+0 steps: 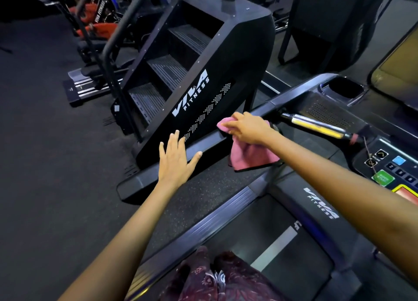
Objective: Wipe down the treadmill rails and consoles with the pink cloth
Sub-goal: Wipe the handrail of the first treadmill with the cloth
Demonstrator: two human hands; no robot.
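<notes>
— Cloth (253, 157), where is it?
— On the left rail (203, 145) of the treadmill, toward one o'clock from the middle of the head view. The right hand (247, 128) presses it against the rail; part bunches out past the fingertips at eleven o'clock, and the rest hangs down below the hand.
— And the grip of that hand?
— Fingers curled over the cloth, holding it to the rail.
— The left hand (175, 159)?
— Flat on the same rail, at eight o'clock from the right hand, fingers straight and spread, thumb out along the rail. Its grip is wide, holding nothing.
— The console (389, 165)?
— At three o'clock, with a green button and dark keys. A chrome-and-yellow handle (316, 125) lies between it and the cloth.
— Beyond the rail?
— A black stair climber (199, 92) marked VIVA FITNESS, at twelve o'clock.
</notes>
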